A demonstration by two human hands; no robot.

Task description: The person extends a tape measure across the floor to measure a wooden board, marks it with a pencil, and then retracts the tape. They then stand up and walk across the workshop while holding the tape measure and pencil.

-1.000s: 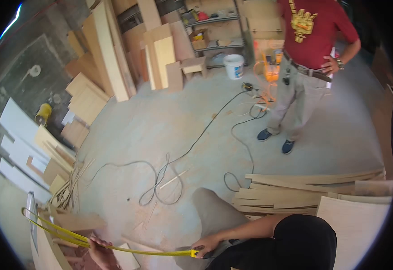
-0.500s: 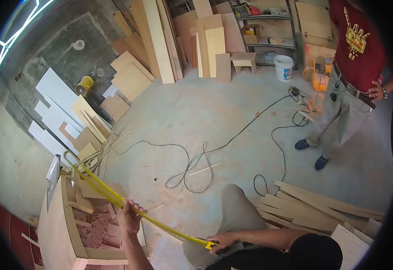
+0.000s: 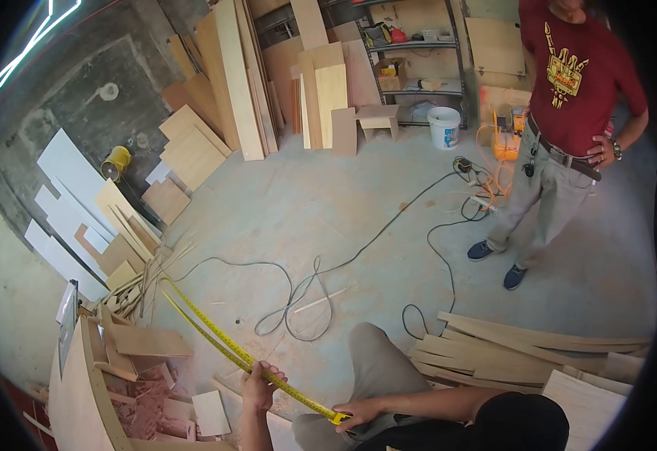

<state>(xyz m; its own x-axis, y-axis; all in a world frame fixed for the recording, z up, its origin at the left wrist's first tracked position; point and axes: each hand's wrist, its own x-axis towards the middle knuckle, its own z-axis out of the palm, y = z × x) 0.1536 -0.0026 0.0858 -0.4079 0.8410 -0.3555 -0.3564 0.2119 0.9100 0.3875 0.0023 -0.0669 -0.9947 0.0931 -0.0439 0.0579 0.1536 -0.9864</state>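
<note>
Person stretching a yellow tape (image 3: 215,333) across a workshop floor
Left hand (image 3: 259,380) pinches the tape midway; right hand (image 3: 358,413) fingers closed around its case (image 3: 339,417)

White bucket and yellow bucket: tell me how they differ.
The white bucket stands upright by the shelves, near the person in red; the yellow bucket lies tipped against the dark wall, beside leaning boards. The white one looks larger. Both sit on the concrete floor.

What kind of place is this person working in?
Most likely a carpentry workshop: plywood boards lean against the wall, cut wood strips lie on the concrete floor, and the hands stretch a yellow tape measure.
</note>
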